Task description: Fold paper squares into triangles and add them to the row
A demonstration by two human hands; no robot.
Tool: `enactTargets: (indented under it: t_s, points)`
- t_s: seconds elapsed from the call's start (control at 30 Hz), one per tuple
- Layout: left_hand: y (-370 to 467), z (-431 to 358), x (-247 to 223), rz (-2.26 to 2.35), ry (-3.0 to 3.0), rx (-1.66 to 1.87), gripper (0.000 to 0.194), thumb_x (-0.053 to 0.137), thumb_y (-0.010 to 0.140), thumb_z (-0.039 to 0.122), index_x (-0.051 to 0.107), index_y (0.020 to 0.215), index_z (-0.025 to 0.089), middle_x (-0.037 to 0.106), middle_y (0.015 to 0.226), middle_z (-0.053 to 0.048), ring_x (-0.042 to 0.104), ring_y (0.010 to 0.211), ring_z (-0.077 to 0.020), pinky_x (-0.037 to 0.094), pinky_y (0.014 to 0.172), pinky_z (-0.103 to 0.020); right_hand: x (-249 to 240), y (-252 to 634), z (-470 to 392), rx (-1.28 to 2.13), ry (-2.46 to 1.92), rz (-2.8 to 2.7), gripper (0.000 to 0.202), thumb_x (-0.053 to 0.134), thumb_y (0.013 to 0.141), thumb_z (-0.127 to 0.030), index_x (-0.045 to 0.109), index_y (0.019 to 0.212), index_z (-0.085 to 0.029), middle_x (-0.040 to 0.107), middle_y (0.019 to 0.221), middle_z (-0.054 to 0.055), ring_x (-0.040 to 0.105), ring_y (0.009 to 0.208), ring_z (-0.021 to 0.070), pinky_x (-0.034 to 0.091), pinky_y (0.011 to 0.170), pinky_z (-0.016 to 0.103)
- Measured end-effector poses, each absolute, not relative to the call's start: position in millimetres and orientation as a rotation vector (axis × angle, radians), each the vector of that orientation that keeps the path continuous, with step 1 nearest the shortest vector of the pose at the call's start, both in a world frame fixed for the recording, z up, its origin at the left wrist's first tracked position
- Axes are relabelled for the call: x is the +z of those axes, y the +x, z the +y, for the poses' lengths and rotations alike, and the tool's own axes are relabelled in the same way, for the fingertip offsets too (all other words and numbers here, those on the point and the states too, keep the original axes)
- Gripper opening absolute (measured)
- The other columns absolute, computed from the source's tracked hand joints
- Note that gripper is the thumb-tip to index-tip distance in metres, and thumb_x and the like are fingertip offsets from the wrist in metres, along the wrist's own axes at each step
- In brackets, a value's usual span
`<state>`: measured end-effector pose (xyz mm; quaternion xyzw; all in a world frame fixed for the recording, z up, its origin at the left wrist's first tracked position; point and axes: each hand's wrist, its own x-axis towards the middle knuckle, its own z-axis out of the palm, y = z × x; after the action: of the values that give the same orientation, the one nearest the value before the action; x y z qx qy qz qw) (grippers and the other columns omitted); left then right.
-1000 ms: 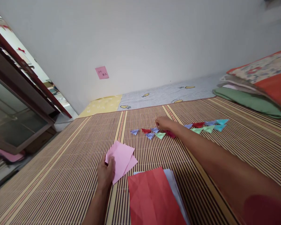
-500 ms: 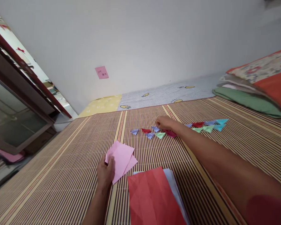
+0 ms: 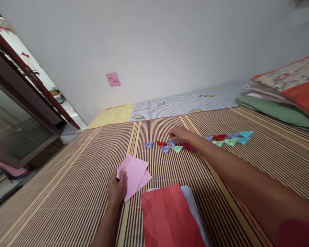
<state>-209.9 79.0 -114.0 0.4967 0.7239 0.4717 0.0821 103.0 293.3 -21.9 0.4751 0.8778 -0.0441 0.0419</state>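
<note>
My left hand (image 3: 116, 187) holds pink square sheets of paper (image 3: 134, 175) low over the mat, thumb on top and the other fingers beneath. The sheets overlap, slightly fanned. Farther out, my right hand (image 3: 179, 133) reaches across to two rows of small folded paper triangles, its fingers bent down and closed on a blue-violet folded paper triangle (image 3: 172, 142). Its fingertips are partly hidden. Close by lie a red folded triangle (image 3: 161, 143), a light green one (image 3: 177, 149) and a dark pink one (image 3: 188, 147) partly under my wrist.
Creased red paper (image 3: 170, 212) rests on pale blue sheets (image 3: 192, 206) near me. More folded triangles, some turquoise (image 3: 244, 134), lie right of my forearm on the striped mat (image 3: 74, 192). Folded bedding (image 3: 275, 109) is piled at far right. A pink note (image 3: 113, 79) sticks to the wall.
My right hand has shifted very slightly at the blue-violet triangle. My left hand keeps the pink sheets in the same place. The whole view has drifted slightly.
</note>
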Motion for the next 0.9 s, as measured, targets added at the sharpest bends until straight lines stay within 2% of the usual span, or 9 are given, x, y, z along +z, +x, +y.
enactTargets:
  t_s: [0.43,0.63,0.9]
  points:
    - [-216,81,-122,2.119,1.535,1.425,0.028,0.058,0.086,0.047,0.061,0.083,0.020,0.064,0.065,-0.001,0.059,0.058,-0.0198,0.045,0.054,-0.029,-32,65,287,0.100,1.233,2.787,0.031,0.063,0.098,-0.034,0.063,0.124,-0.016,0.065,0.125,0.010,0.066,0.107,0.0240,0.057,0.091,0.045]
    - [-216,80,-123,2.123,1.549,1.424,0.027,0.058,0.087,0.047,0.059,0.082,0.020,0.059,0.061,0.002,0.055,0.054,-0.0181,0.043,0.052,-0.027,-31,62,283,0.181,1.236,2.786,0.031,0.063,0.099,-0.033,0.063,0.124,-0.016,0.065,0.125,0.010,0.066,0.107,0.0238,0.057,0.091,0.045]
    - [-217,81,-123,2.147,1.554,1.417,0.027,0.059,0.086,0.047,0.061,0.085,0.020,0.064,0.067,-0.001,0.058,0.058,-0.0200,0.045,0.055,-0.029,-26,61,282,0.205,1.231,2.817,0.030,0.063,0.099,-0.033,0.063,0.123,-0.016,0.065,0.124,0.010,0.066,0.106,0.0237,0.057,0.091,0.045]
